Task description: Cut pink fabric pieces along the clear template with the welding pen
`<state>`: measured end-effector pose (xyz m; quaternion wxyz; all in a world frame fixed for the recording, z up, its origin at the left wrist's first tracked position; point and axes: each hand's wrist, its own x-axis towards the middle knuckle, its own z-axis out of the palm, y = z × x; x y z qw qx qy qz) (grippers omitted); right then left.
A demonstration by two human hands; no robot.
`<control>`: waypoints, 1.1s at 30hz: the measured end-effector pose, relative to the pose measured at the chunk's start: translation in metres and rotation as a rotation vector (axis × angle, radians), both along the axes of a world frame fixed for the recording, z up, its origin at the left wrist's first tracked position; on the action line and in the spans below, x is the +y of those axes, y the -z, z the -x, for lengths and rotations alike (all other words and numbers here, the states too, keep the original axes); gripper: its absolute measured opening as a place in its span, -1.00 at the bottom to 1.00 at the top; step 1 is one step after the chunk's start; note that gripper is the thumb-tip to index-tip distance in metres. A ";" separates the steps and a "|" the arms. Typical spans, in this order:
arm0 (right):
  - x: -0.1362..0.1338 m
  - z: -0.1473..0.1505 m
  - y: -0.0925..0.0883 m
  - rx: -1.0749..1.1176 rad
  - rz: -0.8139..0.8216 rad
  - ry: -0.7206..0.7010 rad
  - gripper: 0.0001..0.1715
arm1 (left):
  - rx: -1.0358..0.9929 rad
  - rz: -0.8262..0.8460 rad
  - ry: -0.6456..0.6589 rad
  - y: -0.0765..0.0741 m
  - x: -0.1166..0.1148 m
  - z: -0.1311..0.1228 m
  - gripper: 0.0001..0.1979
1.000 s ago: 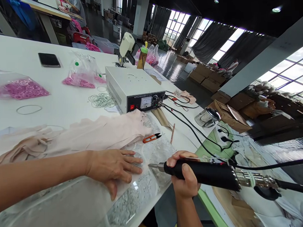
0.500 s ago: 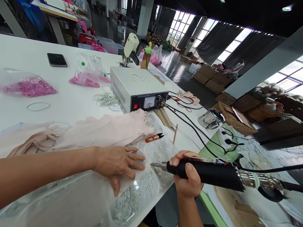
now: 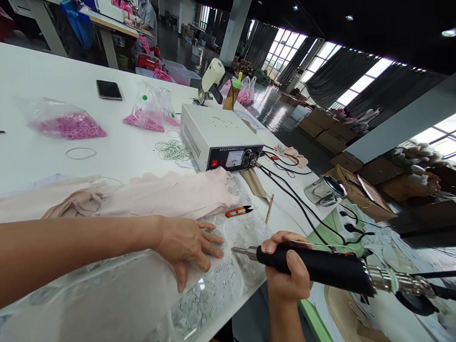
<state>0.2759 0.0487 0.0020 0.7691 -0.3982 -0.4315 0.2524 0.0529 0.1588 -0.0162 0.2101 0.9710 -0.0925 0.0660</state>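
Observation:
My left hand lies flat with its fingers spread on thin pale fabric, pressing it onto a clear, scratched sheet. In my right hand is a black handheld ultrasonic cutter, fingers wrapped around its body. Its narrow metal tip points left, close to the fabric's edge and just right of my left fingertips; whether it touches cannot be made out. Beyond my left hand lies a strip of pale pink fabric. Orange thread snips rest by its right end.
A white control box stands behind, cables running from it toward the right. Bags of pink pieces, green elastic loops and a phone lie on the table. A glass jar stands right. A person sits far back.
The view has swung slightly left, so the table's things appear farther right. My left hand stays spread on the fabric, and the cutter's tip stays near its edge.

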 end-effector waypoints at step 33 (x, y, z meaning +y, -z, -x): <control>-0.016 0.016 -0.002 0.010 -0.005 -0.156 -0.92 | -0.069 0.124 -0.024 0.004 0.003 0.003 -0.62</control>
